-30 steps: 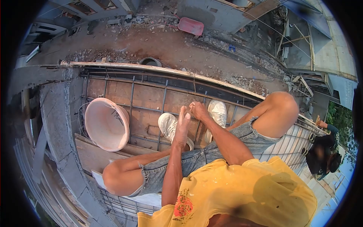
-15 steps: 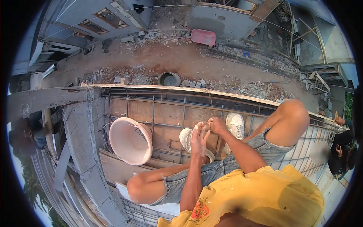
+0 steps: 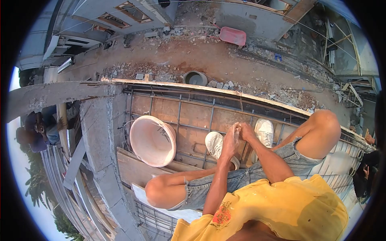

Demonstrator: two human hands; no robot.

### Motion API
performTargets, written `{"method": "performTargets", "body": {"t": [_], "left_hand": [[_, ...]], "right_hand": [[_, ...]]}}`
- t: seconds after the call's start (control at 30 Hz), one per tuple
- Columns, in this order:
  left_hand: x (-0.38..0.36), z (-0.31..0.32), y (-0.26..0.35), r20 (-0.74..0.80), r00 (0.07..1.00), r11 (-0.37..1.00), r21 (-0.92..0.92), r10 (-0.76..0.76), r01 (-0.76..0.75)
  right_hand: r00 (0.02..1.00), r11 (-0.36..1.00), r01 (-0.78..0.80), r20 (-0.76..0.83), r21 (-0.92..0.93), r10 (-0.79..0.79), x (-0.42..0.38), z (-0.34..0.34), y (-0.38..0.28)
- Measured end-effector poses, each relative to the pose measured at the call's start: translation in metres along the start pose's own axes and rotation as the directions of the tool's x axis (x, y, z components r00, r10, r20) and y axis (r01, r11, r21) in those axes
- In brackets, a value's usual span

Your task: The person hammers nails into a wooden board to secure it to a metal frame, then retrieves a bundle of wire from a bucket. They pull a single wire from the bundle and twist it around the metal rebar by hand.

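Observation:
My left hand [image 3: 231,139] and my right hand [image 3: 246,131] meet in front of me above the rebar grid [image 3: 211,116]. Their fingers are curled and pressed together, and anything between them is too small or hidden to make out. Below them are a white left shoe [image 3: 214,144] and a white right shoe [image 3: 264,131]. A pale pink bucket [image 3: 149,140] with a thin wire handle stands tilted to the left, apart from both hands.
A wooden board edge [image 3: 193,85] borders the rebar, and a concrete beam [image 3: 100,148] runs at left. Lower ground beyond holds a round tub [image 3: 195,78], a pink wheelbarrow tray [image 3: 233,36] and rubble. People are partly visible at the far left [image 3: 40,126] and far right [image 3: 366,172].
My left hand's fingers were spread upward and now are closed against my right hand. The whole view has shifted, so the scene sits further right and the ground higher.

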State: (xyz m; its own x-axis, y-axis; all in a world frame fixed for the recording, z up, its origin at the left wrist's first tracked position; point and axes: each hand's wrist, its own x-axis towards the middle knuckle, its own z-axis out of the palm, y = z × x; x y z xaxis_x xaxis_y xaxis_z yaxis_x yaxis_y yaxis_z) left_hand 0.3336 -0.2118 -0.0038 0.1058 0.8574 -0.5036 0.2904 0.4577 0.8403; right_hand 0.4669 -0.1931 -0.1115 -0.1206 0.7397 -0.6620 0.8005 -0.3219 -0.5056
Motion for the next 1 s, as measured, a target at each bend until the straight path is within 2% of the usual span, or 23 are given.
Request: {"method": "performTargets", "body": {"t": [0.03,0.07,0.13,0.17,0.27,0.33,0.4,0.43,0.47,0.5,0.53,0.57,0.6,0.63,0.67,0.7,0.73,0.77,0.83,0.87,0.93,0.97,1.0], "left_hand": [[0.009,0.002,0.002,-0.078,0.996,0.999,-0.007,-0.038,0.038],[0.020,0.008,-0.007,-0.123,0.985,0.960,-0.266,-0.120,0.084],[0.039,0.019,-0.035,-0.145,0.944,0.691,-0.715,-0.297,0.107],[0.043,0.018,-0.036,-0.137,0.926,0.602,-0.791,-0.352,0.112],[0.039,0.022,-0.036,-0.143,0.899,0.428,-0.902,-0.414,0.053],[0.032,0.022,-0.023,-0.114,0.947,0.447,-0.894,-0.302,0.035],[0.031,0.022,-0.009,-0.083,0.972,0.479,-0.877,-0.220,0.033],[0.030,0.020,0.006,-0.113,0.972,0.605,-0.796,-0.208,0.037],[0.030,0.016,0.013,-0.092,0.973,0.644,-0.762,-0.211,0.068],[0.028,0.009,0.015,-0.069,0.973,0.682,-0.725,-0.219,0.102],[0.027,0.002,0.017,-0.048,0.973,0.716,-0.686,-0.227,0.133],[0.026,-0.003,0.016,-0.071,0.944,0.682,-0.709,-0.322,0.180],[0.024,-0.008,0.017,-0.117,0.930,0.697,-0.696,-0.349,0.174],[0.023,-0.013,0.018,-0.163,0.914,0.712,-0.682,-0.372,0.168],[0.022,-0.016,0.021,-0.206,0.896,0.726,-0.668,-0.393,0.165],[0.020,-0.020,0.032,-0.295,0.905,0.831,-0.547,-0.306,0.103],[0.017,-0.024,0.035,-0.263,0.918,0.834,-0.539,-0.298,0.117],[0.014,-0.029,0.039,-0.232,0.929,0.838,-0.530,-0.288,0.128],[0.007,-0.038,0.046,-0.150,0.934,0.792,-0.583,-0.323,0.181],[0.008,-0.038,0.043,-0.204,0.929,0.761,-0.639,-0.308,0.112],[0.008,-0.032,0.034,-0.309,0.902,0.673,-0.739,-0.300,-0.030],[0.008,-0.030,0.036,-0.348,0.869,0.557,-0.824,-0.352,-0.103],[0.006,-0.027,0.039,-0.376,0.851,0.541,-0.830,-0.366,-0.134]], "right_hand": [[0.999,0.999,-0.039,0.012,0.009,0.039,-0.003,-0.006,-0.007],[0.997,0.997,-0.077,0.022,0.015,0.077,-0.005,-0.010,-0.013],[0.998,0.999,-0.019,-0.056,0.026,0.021,-0.008,-0.004,-0.009],[0.995,0.999,0.009,-0.102,0.032,-0.006,-0.009,-0.008,-0.014],[0.991,0.990,-0.050,-0.120,0.134,0.067,-0.008,-0.023,-0.030],[0.996,0.925,-0.026,-0.072,0.380,0.057,0.024,0.023,0.026],[0.994,0.932,-0.071,-0.049,0.356,0.094,0.029,0.021,0.018],[0.987,0.969,-0.136,-0.059,0.209,0.151,0.005,-0.013,-0.020],[0.974,0.977,-0.207,-0.078,0.058,0.211,-0.011,-0.034,-0.045],[0.983,0.979,-0.157,-0.072,0.127,0.167,-0.012,-0.030,-0.038],[0.985,0.994,-0.099,-0.140,0.053,0.105,-0.016,-0.021,-0.034],[0.979,0.999,-0.045,-0.201,-0.028,0.038,-0.026,-0.022,-0.040],[0.966,0.993,0.004,-0.256,-0.116,-0.034,-0.037,-0.027,-0.050],[0.966,0.989,0.065,-0.242,-0.130,-0.096,-0.048,-0.033,-0.061],[0.985,0.988,0.108,-0.126,-0.109,-0.122,-0.058,-0.045,-0.072],[0.989,0.986,0.145,-0.008,-0.083,-0.146,-0.069,-0.056,-0.080],[0.980,0.983,0.174,0.110,-0.052,-0.168,-0.077,-0.060,-0.082],[0.970,0.971,0.240,0.054,-0.026,-0.238,-0.083,-0.053,-0.081],[0.963,0.968,0.237,0.111,0.077,-0.245,-0.082,-0.051,-0.078],[0.957,0.963,0.235,0.143,0.129,-0.253,-0.082,-0.056,-0.087],[0.974,0.988,0.144,0.167,0.057,-0.152,-0.081,-0.056,-0.083],[0.982,0.995,0.099,0.163,0.018,-0.100,-0.078,-0.059,-0.081],[0.990,0.985,0.105,0.079,0.135,-0.116,-0.074,-0.056,-0.076]]}}
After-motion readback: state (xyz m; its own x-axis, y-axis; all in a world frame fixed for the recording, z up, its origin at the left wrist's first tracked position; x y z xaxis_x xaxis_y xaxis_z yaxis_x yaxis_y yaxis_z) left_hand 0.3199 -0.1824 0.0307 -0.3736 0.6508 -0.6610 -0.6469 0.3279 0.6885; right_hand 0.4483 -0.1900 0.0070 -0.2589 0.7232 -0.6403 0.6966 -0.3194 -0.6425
